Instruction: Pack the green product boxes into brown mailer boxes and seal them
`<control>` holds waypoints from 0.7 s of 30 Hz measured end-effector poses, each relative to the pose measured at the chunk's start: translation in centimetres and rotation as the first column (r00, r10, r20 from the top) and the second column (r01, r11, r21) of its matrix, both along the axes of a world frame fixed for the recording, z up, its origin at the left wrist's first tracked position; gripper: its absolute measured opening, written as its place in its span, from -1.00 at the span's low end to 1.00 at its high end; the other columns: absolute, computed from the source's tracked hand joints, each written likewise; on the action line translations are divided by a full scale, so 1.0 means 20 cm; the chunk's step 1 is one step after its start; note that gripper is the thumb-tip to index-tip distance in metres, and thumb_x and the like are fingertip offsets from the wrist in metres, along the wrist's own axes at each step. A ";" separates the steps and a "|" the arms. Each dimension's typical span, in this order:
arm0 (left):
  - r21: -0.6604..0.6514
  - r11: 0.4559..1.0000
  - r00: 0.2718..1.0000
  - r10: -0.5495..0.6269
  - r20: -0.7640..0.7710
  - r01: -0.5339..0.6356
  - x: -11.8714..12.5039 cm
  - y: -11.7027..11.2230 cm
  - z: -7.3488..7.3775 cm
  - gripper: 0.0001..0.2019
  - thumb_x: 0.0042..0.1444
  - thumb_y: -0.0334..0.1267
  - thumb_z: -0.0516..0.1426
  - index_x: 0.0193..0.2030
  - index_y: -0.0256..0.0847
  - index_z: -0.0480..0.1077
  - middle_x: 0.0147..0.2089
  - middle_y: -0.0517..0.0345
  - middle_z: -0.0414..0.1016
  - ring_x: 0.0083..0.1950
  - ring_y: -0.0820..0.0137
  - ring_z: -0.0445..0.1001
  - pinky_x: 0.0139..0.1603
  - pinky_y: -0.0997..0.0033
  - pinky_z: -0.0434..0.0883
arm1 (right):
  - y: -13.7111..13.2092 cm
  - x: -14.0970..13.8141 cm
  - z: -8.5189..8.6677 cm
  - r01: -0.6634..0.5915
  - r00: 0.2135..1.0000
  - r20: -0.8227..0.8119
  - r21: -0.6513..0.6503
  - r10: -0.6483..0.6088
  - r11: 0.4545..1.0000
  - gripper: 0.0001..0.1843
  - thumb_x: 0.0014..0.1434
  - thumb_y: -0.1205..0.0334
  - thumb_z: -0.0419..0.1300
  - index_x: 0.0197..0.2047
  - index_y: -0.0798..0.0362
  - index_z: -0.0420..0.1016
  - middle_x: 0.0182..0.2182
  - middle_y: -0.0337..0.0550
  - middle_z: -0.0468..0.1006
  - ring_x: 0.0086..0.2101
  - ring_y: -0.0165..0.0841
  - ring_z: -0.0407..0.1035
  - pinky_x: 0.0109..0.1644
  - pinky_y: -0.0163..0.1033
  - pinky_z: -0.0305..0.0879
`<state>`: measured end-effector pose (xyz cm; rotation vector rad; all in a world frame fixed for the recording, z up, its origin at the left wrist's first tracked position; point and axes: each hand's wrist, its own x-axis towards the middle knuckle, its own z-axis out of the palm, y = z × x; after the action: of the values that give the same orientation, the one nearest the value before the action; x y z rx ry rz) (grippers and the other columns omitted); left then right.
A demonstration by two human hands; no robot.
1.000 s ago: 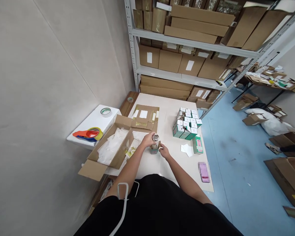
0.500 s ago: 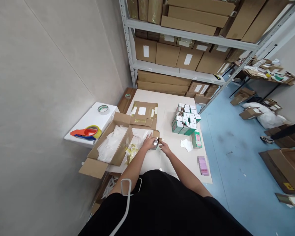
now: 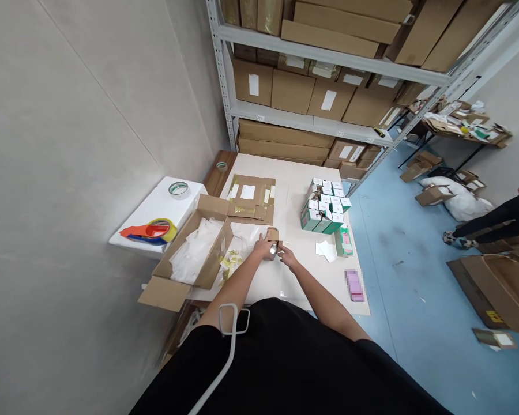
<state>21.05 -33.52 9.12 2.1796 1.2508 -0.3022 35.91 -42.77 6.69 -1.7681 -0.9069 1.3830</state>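
In front of me on the white table, my left hand is closed around the left side of a small box with a raised brown flap. A shiny, silvery round-ended item shows at the box's opening; its kind is too small to tell. My right hand is at the box's right side, its fingertips closed on the edge there. Left of my left hand lie crumpled clear and yellow plastic wrappers.
Left stands an open carton of white bags; beyond it, a tape dispenser on a white box. Flattened cardboard lies ahead. Several white-green boxes stand right, near a purple pack. Shelving borders the back; another person is far right.
The small box has tilted or turned slightly between my hands, and its flap stands differently. My view has shifted a little. The person at far right has come further into view.
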 end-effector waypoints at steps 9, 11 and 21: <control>-0.105 0.898 0.735 0.413 0.538 -0.428 -0.12 -0.02 -0.16 -0.38 0.11 -0.30 0.27 0.36 -0.06 0.43 0.44 -0.02 0.39 0.50 0.06 0.29 0.48 0.06 0.28 | 0.01 -0.01 -0.10 -0.149 0.971 0.209 0.161 0.114 0.976 -0.21 0.04 0.30 0.13 0.38 -0.11 0.46 0.07 -0.17 0.66 -0.03 -0.13 0.54 0.16 0.03 0.50; -0.243 0.770 0.570 0.610 0.550 -0.590 -0.15 -0.03 -0.20 -0.45 0.23 -0.26 0.20 0.37 -0.12 0.39 0.24 -0.03 0.58 0.31 0.21 0.51 0.34 0.19 0.42 | 0.01 -0.02 -0.13 -0.185 0.955 0.265 0.178 0.134 0.966 -0.19 0.05 0.33 0.11 0.40 -0.10 0.42 0.18 -0.14 0.60 0.04 -0.13 0.53 0.23 0.03 0.47; -0.376 0.736 0.582 0.677 0.451 -0.564 -0.13 0.03 -0.25 -0.43 0.07 -0.33 0.34 0.26 -0.19 0.47 -0.17 0.11 0.66 -0.12 0.29 0.65 0.06 0.32 0.52 | -0.02 -0.05 -0.18 -0.340 0.850 0.460 0.109 0.256 0.934 -0.01 0.04 0.44 0.12 0.56 -0.02 0.12 0.53 -0.09 0.14 0.33 0.00 0.29 0.44 0.17 0.22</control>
<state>18.50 -32.94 4.04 1.3540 1.4504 0.4800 34.95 -43.13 3.03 -1.8811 -1.5635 1.0405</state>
